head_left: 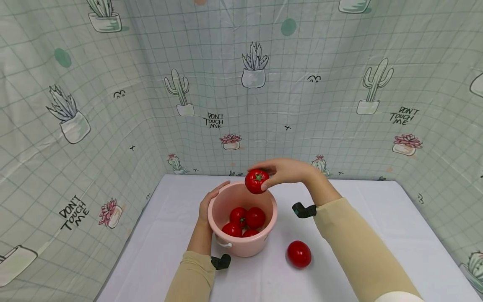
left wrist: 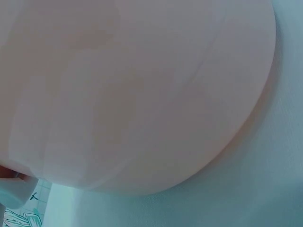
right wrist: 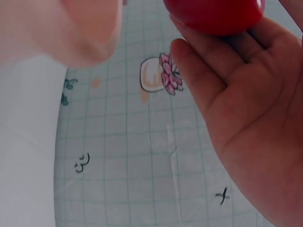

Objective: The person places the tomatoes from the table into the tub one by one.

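Note:
A pink bucket (head_left: 241, 247) stands on the table with several red tomatoes (head_left: 255, 217) inside it. My left hand (head_left: 206, 206) holds the bucket from its left side, fingers curved along the outer wall just under the rim. Over the bucket's far right rim, my right hand (head_left: 287, 171) grips another tomato (head_left: 256, 181) between thumb and fingers, its green stem star facing up. In the right wrist view the underside of this tomato (right wrist: 215, 14) shows above the fingers, with the palm turned toward the camera. The bucket's wall (left wrist: 142, 104) fills most of the left wrist view.
One loose tomato (head_left: 299, 254) lies on the white tabletop (head_left: 339, 268), right of the bucket and beside the right forearm. A white handle lug (head_left: 225, 244) sticks out at the bucket's front. Cactus-printed cloth (head_left: 211, 54) hangs behind and along both sides.

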`<state>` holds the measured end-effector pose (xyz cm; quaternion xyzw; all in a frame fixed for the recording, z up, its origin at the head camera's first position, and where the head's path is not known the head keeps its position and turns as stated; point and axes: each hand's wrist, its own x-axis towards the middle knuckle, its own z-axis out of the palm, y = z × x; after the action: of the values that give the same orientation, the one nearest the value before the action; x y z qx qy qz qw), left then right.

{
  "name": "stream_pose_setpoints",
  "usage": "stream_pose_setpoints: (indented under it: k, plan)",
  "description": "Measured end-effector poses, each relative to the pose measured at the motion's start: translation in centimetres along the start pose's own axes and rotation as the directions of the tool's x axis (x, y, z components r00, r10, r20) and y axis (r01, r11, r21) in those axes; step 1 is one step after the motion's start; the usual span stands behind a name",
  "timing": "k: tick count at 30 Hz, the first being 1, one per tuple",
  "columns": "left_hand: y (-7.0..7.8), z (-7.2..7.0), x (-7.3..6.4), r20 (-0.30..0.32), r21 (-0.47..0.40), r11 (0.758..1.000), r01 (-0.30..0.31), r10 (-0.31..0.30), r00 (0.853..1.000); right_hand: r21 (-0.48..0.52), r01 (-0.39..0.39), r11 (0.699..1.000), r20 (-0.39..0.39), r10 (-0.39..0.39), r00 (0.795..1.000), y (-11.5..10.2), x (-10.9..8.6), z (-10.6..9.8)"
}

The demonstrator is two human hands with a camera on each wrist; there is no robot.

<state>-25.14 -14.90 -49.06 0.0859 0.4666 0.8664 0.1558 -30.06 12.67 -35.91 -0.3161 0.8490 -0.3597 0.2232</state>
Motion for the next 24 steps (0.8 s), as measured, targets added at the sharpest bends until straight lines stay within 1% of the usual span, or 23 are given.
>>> stream_pose_setpoints:
  k: [4,6,8,11,15,17,18,21,24]
  plan:
    - [0.1,0.0,0.1,0.019,-0.03,1.0,0.0,0.0,1.0,-0.006,0.015,1.0,0.113,-0.014,0.994,-1.3,1.7,0.2]
    - [0.2,0.0,0.1,0.023,-0.039,0.999,0.001,0.0,1.0,-0.022,0.012,1.0,0.168,-0.008,0.986,-2.0,2.5,0.4]
    - [0.2,0.0,0.1,0.022,-0.032,0.999,0.002,-0.002,1.0,-0.036,0.012,0.999,0.232,-0.003,0.973,-2.7,3.4,0.7]
    - [0.3,0.1,0.2,0.023,-0.014,1.0,-0.001,0.002,1.0,-0.11,0.014,0.994,0.304,0.02,0.953,-3.5,4.8,1.3]
    - [0.4,0.3,0.1,0.042,-0.012,1.0,-0.004,0.005,0.999,-0.245,0.01,0.969,0.362,0.082,0.928,-4.2,6.4,2.6]
    - [0.4,0.4,0.0,0.046,-0.021,1.0,-0.005,0.005,0.999,-0.296,-0.009,0.955,0.376,0.125,0.918,-4.4,7.0,3.3]
    - [0.4,0.4,0.0,0.044,-0.026,1.0,-0.002,0.003,0.999,-0.303,-0.022,0.953,0.389,0.145,0.91,-4.4,7.2,3.6]
    - [0.3,0.4,0.0,0.04,-0.035,0.999,-0.001,0.003,0.999,-0.304,-0.092,0.948,0.41,0.217,0.886,-4.5,7.7,4.7]
    - [0.2,0.3,-0.1,0.031,-0.034,0.999,0.005,-0.004,1.0,-0.257,-0.167,0.952,0.433,0.268,0.86,-4.3,8.0,5.7]
